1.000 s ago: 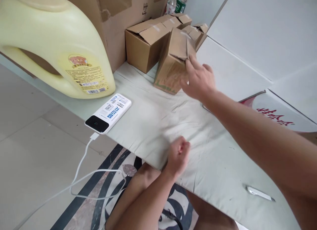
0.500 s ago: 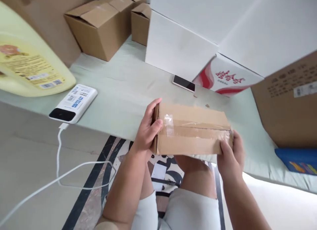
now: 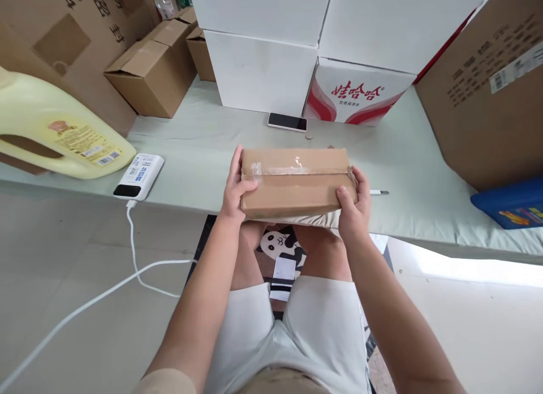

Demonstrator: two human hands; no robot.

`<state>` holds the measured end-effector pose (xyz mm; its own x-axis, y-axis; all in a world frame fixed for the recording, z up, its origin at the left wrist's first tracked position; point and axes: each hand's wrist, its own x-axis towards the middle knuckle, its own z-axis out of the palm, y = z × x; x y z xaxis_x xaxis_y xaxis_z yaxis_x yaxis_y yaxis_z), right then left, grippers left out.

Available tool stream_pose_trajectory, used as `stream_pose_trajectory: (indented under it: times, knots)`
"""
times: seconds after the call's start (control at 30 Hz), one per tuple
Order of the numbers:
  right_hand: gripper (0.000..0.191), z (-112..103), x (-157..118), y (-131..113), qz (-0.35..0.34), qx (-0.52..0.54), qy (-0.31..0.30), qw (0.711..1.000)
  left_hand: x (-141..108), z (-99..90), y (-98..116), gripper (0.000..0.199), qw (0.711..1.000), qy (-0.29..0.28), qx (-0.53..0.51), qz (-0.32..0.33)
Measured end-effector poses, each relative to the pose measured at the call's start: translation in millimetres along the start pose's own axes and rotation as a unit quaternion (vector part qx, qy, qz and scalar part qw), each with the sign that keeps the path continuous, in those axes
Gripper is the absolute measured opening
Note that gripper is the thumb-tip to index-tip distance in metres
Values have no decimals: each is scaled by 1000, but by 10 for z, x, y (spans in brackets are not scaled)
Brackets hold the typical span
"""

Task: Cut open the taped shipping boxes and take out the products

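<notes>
Between my two hands is a brown cardboard box (image 3: 297, 193), long side across, with clear tape along its top seam. My left hand (image 3: 236, 189) grips the left end, thumb on the top face and fingers around the side. At the opposite end, my right hand (image 3: 355, 208) holds on the same way, its thumb pressing the near right corner. The box is at the near edge of the cloth-covered table (image 3: 190, 139); whether it rests there or is slightly lifted I cannot tell. A thin pen-like tool (image 3: 379, 192) lies just right of my right hand.
A dark-screened phone (image 3: 287, 122) lies beyond the box, before stacked white cartons (image 3: 263, 71). Left are a yellow jug (image 3: 72, 122), a white power bank (image 3: 139, 176) with a cable, and small cardboard boxes (image 3: 148, 71). A blue package (image 3: 509, 201) and large carton (image 3: 487, 99) stand right.
The view has shifted and levelled. The box, tilted before, now sits straighter with both hands still on its ends. The thin tool has come into view beside my right hand.
</notes>
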<state>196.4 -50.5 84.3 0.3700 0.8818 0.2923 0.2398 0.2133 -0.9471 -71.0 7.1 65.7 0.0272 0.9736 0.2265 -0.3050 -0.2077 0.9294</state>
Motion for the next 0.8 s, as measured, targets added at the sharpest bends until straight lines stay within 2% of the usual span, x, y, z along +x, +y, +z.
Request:
stream_pose_trajectory:
  times: [0.13, 0.27, 0.47, 0.8]
  knots:
    - [58, -45, 153, 72, -5, 13, -9, 1000, 113, 89, -132, 77, 999, 19, -21, 16]
    - [60, -37, 222, 127, -17, 21, -11, 1000, 139, 122, -122, 58, 999, 10, -33, 21]
    - [61, -31, 224, 162, -21, 39, -15, 999, 120, 161, -86, 56, 999, 14, -41, 30]
    - [58, -13, 264, 276, -61, 9, -34, 998, 145, 158, -58, 54, 998, 23, -56, 36]
